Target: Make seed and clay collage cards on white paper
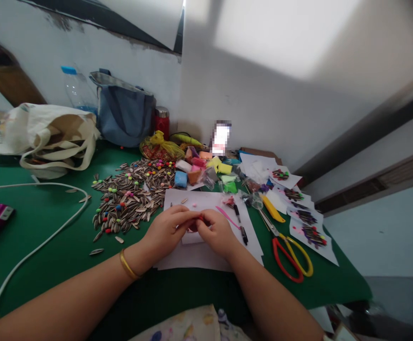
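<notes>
Both hands meet over a stack of white paper (171, 258). My left hand (167, 232), with a gold bangle (128, 265) at the wrist, is closed, fingertips together. Closed as well, my right hand (216, 232) pinches with thumb and forefinger against the left fingertips. A small red piece (201, 217) shows between them, mostly hidden by the fingers. A tiny pink ball (194, 205) lies on the paper just beyond. To the right of the hands are a pink strip (227, 216) and a black pen (243, 235). Sunflower seeds (131, 203) mixed with coloured bits are heaped on the left.
Scissors (287, 251) with red and yellow handles lie at right, beside a yellow cutter (273, 208). Decorated paper cards (329, 251) line the right edge. Coloured clay blocks (180, 179) sit behind. A white cable (50, 240) and cloth bag (55, 137) are at left.
</notes>
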A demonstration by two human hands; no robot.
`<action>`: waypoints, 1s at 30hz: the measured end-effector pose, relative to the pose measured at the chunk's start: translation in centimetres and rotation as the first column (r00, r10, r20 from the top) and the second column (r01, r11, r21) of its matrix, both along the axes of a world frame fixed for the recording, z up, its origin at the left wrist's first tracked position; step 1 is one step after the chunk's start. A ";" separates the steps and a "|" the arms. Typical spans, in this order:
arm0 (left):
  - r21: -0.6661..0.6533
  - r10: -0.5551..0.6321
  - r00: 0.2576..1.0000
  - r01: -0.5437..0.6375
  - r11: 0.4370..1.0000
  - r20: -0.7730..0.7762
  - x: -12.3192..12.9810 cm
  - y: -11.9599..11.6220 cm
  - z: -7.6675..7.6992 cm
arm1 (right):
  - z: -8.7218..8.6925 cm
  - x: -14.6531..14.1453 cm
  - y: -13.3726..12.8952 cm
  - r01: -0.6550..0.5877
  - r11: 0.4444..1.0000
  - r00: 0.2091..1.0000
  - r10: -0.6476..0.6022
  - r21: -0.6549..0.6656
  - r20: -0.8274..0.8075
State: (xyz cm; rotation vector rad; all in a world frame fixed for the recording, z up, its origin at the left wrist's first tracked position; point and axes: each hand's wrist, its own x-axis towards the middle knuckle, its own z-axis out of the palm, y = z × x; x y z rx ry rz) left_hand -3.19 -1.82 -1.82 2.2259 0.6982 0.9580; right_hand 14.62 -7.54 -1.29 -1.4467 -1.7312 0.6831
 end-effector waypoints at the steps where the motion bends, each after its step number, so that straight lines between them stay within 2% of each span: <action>1: -0.008 -0.007 1.000 0.007 1.000 0.000 0.0 0.0 0.0 | -0.1 0.0 0.0 0.003 1.000 1.000 -0.003 0.002 -0.006; 6: -0.099 0.068 0.998 -0.066 0.993 0.016 0.1 -0.1 -0.1 | -0.2 0.1 0.1 0.039 0.999 0.997 -0.039 0.010 -0.062; 10: -0.122 0.054 0.998 -0.049 0.991 0.035 0.2 0.0 0.0 | 0.0 0.0 0.0 0.002 1.000 0.998 -0.001 0.018 -0.068; 15: -0.278 0.148 0.986 -0.122 0.953 0.072 0.3 0.2 0.2 | 0.1 0.1 0.0 0.009 1.000 0.998 -0.008 0.024 -0.055; 21: -0.212 0.073 0.994 -0.054 0.976 0.081 0.3 0.2 -0.2 | 0.3 -0.1 0.0 -0.011 1.000 1.000 0.011 0.006 0.010; 26: -0.258 0.121 0.988 -0.093 0.962 0.096 0.4 0.3 -0.6 | 0.1 -0.1 0.0 0.023 1.000 0.999 -0.023 0.004 -0.046; 30: -0.182 0.029 0.996 -0.013 0.983 0.086 0.3 0.2 -0.5 | -0.2 0.0 0.0 0.034 0.999 0.997 -0.033 0.022 -0.072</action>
